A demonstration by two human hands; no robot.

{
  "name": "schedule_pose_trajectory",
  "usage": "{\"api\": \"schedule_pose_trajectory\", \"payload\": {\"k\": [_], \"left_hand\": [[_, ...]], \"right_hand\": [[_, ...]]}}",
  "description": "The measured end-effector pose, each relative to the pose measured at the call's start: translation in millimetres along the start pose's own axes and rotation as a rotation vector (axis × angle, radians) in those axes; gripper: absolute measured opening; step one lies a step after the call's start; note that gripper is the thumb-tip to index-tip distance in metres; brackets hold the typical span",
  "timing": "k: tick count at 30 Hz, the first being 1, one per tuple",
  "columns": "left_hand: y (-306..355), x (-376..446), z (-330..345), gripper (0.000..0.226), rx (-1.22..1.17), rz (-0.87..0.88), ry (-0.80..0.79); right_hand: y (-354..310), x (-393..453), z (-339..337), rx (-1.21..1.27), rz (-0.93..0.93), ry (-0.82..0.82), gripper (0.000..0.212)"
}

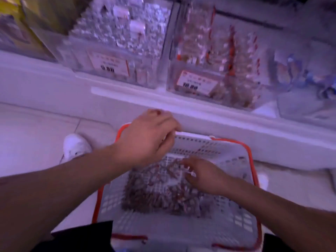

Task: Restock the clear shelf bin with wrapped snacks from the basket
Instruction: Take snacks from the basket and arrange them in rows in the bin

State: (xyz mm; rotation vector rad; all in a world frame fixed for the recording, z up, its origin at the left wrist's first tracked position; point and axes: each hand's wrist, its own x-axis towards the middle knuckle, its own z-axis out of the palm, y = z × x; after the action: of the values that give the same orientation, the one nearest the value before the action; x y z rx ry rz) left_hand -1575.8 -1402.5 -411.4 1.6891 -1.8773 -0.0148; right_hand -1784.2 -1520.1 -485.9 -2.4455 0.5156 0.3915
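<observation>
A grey perforated basket point(234, 180) with an orange rim stands on the floor in front of me, holding a heap of small brownish wrapped snacks point(156, 193). My left hand point(145, 140) hovers over the basket's far left corner with curled fingers; blur hides whether it holds anything. My right hand point(205, 175) reaches down into the heap, fingers bent among the snacks. Above, on the white shelf, a clear bin point(214, 82) with red-and-clear wrapped snacks and a price label sits right of centre.
Another clear bin point(116, 51) of silvery wrapped sweets stands to its left, and a third bin point(307, 91) with blue packets to its right. The white shelf ledge point(127, 99) runs across the view. A white shoe point(76, 146) is on the tiled floor left of the basket.
</observation>
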Motion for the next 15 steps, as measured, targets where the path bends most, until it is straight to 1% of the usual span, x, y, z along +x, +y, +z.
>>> {"api": "schedule_pose_trajectory", "payload": {"k": [1,2,3,4,5,6,7,8,10,11,12,13,14,15], "left_hand": [[-2,-25,19,0.016,-0.017,-0.076,-0.233],[-7,-51,34,0.021,-0.015,-0.186,-0.487],[-13,-78,47,0.029,0.02,-0.286,-0.729],[-20,-103,58,0.035,0.078,-0.351,-0.928],[-27,-124,67,0.04,0.147,-0.372,-1.078],[-32,-138,74,0.043,0.21,-0.357,-1.176],[-36,-148,83,0.047,0.263,-0.329,-1.226],[-39,-153,92,0.05,0.263,-0.347,-1.227],[-39,-154,114,0.055,0.169,-0.417,-1.18],[-39,-152,127,0.053,0.137,-0.425,-1.142],[-38,-148,140,0.049,0.13,-0.422,-1.108],[-39,-145,153,0.047,0.116,-0.43,-1.07],[-38,-142,166,0.049,0.095,-0.473,-1.052],[-38,-139,179,0.052,0.074,-0.52,-1.037]], "right_hand": [[21,-2,28,-0.047,0.071,-0.17,0.04],[42,-3,51,-0.069,0.137,-0.271,0.043],[62,-4,70,-0.067,0.225,-0.306,0.047],[79,-6,85,-0.059,0.357,-0.312,0.058],[93,-8,100,-0.061,0.49,-0.314,0.075],[103,-10,117,-0.074,0.584,-0.341,0.094],[110,-12,135,-0.059,0.648,-0.372,0.109],[112,-12,151,-0.025,0.691,-0.382,0.116],[111,-8,178,0.06,0.739,-0.335,0.119],[107,-5,186,0.103,0.763,-0.267,0.116],[104,2,189,0.159,0.811,-0.159,0.112],[102,10,191,0.222,0.859,-0.042,0.106],[100,19,191,0.253,0.892,0.04,0.098],[98,28,191,0.248,0.898,0.059,0.088]]}}
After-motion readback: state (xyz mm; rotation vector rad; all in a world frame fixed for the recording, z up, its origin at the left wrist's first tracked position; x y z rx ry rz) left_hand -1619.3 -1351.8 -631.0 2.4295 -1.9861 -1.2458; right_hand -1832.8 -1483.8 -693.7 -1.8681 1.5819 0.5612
